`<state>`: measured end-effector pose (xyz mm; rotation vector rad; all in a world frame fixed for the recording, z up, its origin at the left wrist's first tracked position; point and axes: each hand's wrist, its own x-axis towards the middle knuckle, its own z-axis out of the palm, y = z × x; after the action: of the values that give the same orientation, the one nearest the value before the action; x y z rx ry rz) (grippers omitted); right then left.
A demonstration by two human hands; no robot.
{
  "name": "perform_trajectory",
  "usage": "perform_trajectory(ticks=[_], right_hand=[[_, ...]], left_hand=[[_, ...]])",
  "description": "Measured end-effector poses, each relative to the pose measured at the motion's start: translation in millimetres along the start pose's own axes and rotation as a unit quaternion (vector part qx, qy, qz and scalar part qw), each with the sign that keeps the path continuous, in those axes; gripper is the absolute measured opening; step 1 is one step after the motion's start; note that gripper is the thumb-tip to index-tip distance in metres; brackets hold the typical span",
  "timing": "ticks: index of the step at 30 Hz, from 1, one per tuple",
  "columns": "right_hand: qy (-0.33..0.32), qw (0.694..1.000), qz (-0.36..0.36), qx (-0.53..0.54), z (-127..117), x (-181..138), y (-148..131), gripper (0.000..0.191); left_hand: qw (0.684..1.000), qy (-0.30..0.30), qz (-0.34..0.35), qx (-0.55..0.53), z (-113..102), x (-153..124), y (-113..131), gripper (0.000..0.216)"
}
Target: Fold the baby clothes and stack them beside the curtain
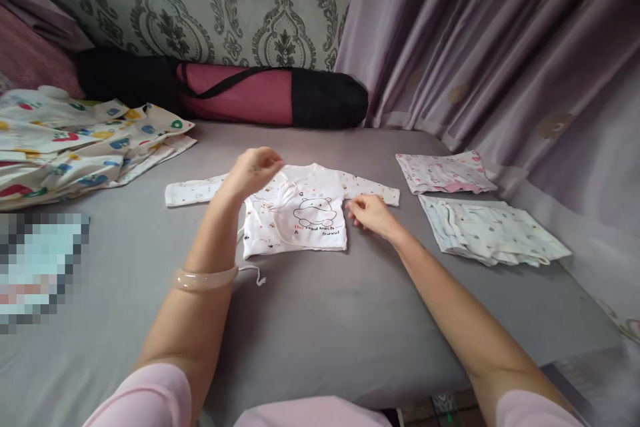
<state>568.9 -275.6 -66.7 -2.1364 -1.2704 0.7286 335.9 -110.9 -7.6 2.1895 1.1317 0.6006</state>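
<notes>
A small white baby shirt (320,210) lies spread on the grey sheet, its sleeves stretched out to both sides. Its front carries a cartoon animal and lettering, and a thin tie string (257,273) trails from the lower left. My left hand (257,170) is over the left shoulder, its fingers closed by the collar; whether cloth is between them is hidden. Beside the shirt's right edge, under the sleeve, my right hand (374,215) has its fingers curled together. Any cloth in that pinch is too small to make out.
On the right lie a folded pink patterned garment (445,172) and a folded white patterned one (493,230). Colourful printed cloth (90,147) is heaped at left, above a blurred-out item (37,267). A black and pink long bag (240,93) lies along the wall, beside purple curtains (450,33).
</notes>
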Motion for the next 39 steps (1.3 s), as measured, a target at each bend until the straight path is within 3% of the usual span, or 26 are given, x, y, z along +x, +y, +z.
perform_trajectory(ticks=[3, 6, 8, 13, 20, 25, 31, 35, 39], right_hand=[[-0.079, 0.996, 0.014, -0.027, 5, -30, -1, 0.030], [-0.061, 0.994, -0.029, -0.089, 11, -54, -7, 0.029], [-0.045, 0.993, -0.047, -0.100, 14, -66, -9, 0.029], [0.002, 0.989, -0.052, -0.140, 25, -80, -12, 0.010], [0.045, 0.977, -0.042, -0.202, 39, -83, -25, 0.021], [0.027, 0.968, -0.056, -0.242, 41, -86, -28, 0.024], [0.015, 0.955, -0.074, -0.286, 43, -90, -28, 0.031], [0.021, 0.948, -0.073, -0.310, 42, -95, -30, 0.035], [0.017, 0.932, -0.075, -0.355, 40, -102, -33, 0.042]], left_hand=[[0.983, -0.151, 0.106, -0.002, 29, -6, 25, 0.025], [0.948, -0.270, 0.167, 0.028, 59, -14, 36, 0.025], [0.936, -0.295, 0.183, 0.057, 76, -17, 36, 0.025], [0.950, -0.223, 0.185, 0.120, 101, -19, 32, 0.027], [0.948, -0.228, 0.175, 0.140, 100, -2, 41, 0.028], [0.941, -0.166, 0.249, 0.155, 126, 25, 44, 0.030], [0.951, -0.107, 0.266, 0.118, 157, 27, 24, 0.034], [0.956, -0.055, 0.271, 0.101, 167, 19, 9, 0.039], [0.947, -0.052, 0.301, 0.102, 172, 21, 0, 0.041]])
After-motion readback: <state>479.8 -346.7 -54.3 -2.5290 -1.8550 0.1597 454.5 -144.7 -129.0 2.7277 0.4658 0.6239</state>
